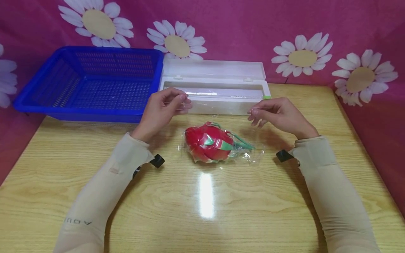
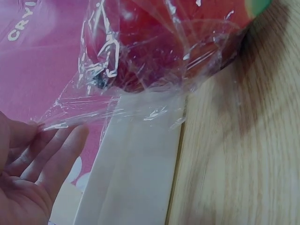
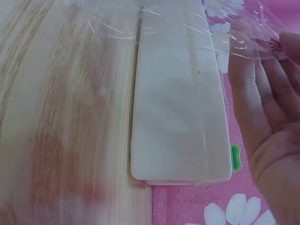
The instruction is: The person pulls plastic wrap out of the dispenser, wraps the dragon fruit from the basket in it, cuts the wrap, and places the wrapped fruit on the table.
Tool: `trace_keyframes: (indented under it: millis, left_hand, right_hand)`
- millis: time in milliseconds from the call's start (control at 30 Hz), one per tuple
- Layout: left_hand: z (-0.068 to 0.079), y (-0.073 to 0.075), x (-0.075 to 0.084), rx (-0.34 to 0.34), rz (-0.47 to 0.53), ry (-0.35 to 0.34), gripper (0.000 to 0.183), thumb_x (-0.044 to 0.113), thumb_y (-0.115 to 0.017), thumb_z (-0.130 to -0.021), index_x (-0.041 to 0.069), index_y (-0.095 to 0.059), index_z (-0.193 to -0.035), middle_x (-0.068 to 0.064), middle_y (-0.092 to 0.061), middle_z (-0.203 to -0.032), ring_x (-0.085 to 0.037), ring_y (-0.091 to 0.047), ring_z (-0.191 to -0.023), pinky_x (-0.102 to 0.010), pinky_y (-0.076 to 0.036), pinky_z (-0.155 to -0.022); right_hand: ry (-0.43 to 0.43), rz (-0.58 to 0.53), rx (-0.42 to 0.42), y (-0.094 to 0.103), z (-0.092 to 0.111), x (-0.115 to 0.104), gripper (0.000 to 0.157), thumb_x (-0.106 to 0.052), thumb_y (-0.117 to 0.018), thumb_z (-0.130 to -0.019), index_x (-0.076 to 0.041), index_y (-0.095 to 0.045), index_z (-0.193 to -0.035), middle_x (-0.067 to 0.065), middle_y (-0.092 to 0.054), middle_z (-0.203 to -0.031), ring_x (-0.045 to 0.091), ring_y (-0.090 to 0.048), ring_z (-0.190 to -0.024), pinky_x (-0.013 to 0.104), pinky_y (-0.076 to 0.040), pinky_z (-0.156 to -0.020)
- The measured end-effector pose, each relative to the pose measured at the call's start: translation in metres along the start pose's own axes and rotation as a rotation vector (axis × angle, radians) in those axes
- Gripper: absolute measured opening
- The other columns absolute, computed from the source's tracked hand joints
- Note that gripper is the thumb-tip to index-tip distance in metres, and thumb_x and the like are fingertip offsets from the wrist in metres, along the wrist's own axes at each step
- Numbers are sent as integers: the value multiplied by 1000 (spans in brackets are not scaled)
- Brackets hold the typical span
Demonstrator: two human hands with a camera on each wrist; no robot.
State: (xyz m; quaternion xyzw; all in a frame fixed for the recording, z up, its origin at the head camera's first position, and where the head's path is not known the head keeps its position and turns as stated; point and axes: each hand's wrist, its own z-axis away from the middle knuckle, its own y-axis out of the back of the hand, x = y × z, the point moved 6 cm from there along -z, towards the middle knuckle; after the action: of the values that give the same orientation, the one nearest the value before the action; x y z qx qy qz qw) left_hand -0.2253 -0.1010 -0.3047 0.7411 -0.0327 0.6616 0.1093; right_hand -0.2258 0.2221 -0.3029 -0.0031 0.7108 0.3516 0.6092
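A red dragon fruit [image 1: 209,142] with green scales lies on the table between the hands, with clear cling film [image 2: 154,101] around and under it. My left hand [image 1: 162,109] pinches one corner of the film between thumb and fingers. On the other side, my right hand [image 1: 280,114] pinches the opposite corner. The film stretches between both hands, behind the fruit; its full outline is hard to see. Just beyond stands a white cling film box [image 1: 221,109], lid raised, with a film roll [image 1: 221,93] inside.
A blue plastic basket [image 1: 98,112] stands at the back left, beside the white box. A green piece [image 3: 236,158] sits at the box's right end. The wooden table [image 1: 158,211] meets a pink flowered cloth [image 1: 234,31] at the back and sides.
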Motion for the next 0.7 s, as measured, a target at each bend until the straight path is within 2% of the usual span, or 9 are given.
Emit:
trace_keyframes:
  millis: [200, 400, 500, 700]
  left_hand:
    - [3, 2, -1, 13, 26, 2, 30, 11, -57, -105, -13, -61, -123, -31, -71, -118, -8, -77, -91, -31, -64, -85]
    - [9, 4, 3, 50, 3, 12, 25, 8, -57, -105, -11, -63, -120, -26, -74, -111, -11, -78, -89, -31, -64, -82]
    - [11, 5, 4, 50, 2, 6, 25, 8, -56, -105, -12, -62, -120, -25, -74, -111, -10, -78, -89, -31, -64, -82]
    - [15, 6, 2, 61, -27, 11, 24, 15, -59, -105, -5, -65, -116, -20, -77, -109, -13, -78, -90, -31, -64, -82]
  right_hand:
    - [3, 8, 2, 0, -1, 1, 26, -14, -62, -104, 5, -71, -118, -8, -80, -95, 24, -78, -82, 37, -65, -70]
    - [-10, -15, -3, 1, 0, 0, 26, -13, -61, -104, 7, -70, -118, -7, -80, -93, 25, -78, -83, 37, -65, -69]
    - [-16, -21, -7, 1, 1, 0, 27, -13, -61, -104, 8, -70, -118, -5, -80, -92, 21, -78, -82, 37, -65, -68]
    - [-5, -38, -23, 2, 2, 1, 28, -13, -58, -105, 9, -69, -117, -3, -79, -91, 22, -77, -82, 37, -65, -68]
